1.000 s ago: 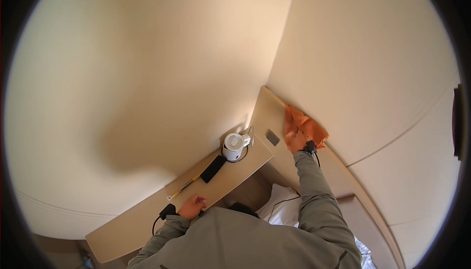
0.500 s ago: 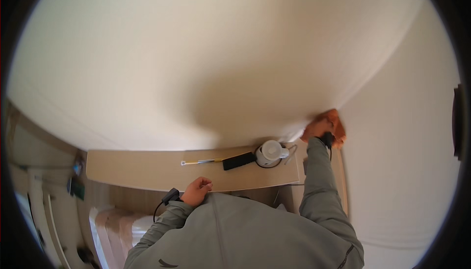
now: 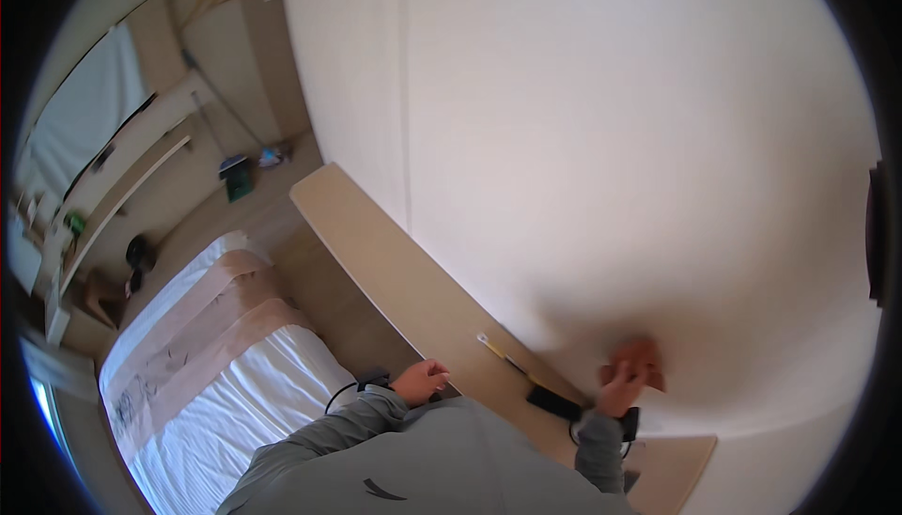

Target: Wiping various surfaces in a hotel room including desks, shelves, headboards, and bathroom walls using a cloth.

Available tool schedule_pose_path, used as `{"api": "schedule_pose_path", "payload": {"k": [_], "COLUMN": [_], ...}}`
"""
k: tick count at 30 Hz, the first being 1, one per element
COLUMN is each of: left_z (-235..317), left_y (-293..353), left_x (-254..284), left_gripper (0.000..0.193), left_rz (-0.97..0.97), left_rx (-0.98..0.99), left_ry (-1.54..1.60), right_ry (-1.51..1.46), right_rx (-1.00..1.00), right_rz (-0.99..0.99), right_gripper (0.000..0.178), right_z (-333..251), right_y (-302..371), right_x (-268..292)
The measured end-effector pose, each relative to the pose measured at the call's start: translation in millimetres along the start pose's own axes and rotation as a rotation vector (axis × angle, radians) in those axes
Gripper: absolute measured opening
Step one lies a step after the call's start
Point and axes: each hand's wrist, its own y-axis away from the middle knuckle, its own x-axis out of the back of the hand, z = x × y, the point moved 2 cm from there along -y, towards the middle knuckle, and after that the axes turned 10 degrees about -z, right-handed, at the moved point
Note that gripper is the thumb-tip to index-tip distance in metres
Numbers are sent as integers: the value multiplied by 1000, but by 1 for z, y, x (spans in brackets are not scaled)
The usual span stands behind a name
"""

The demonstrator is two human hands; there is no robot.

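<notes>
Narrow beige shelf [image 3: 371,257] along the wall, bed [image 3: 287,379] at left.
A black-headed brush [image 3: 554,403] lies on the shelf's near right part, handle toward the far left; a patterned beige runner [image 3: 221,327] crosses the bed; a green dustpan [image 3: 239,182] rests on the far-left floor [image 3: 272,197].

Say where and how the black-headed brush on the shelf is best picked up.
Probably mid-handle, from the shelf's open front edge: the brush lies lengthwise, its slim handle uncovered, narrower than the head, and the wall bounds the other side.
</notes>
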Motion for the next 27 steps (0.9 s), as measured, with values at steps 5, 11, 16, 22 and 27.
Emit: {"api": "schedule_pose_path", "payload": {"k": [5,11,16,22,27], "left_z": [25,56,64,55,42], "left_y": [11,77,166,231,255], "left_x": [93,211,266,291,312], "left_gripper": [33,55,59,51,33], "left_rz": [99,261,515,789,1049], "left_rx": [-129,-363,-364,-490,-424], "left_ry": [19,-12,-1,163,45], "right_ry": [-312,-556,-547,-477,-447], "right_rx": [198,139,282,350,264], "right_rz": [-769,-1645,-1948,-2236,-2526], "right_gripper": [31,25,39,41,37], "right_z": [-151,-275,-352,-400,-432], "right_y": [98,183,228,290,332], "right_x": [-166,-301,-379,-446,-498]}}
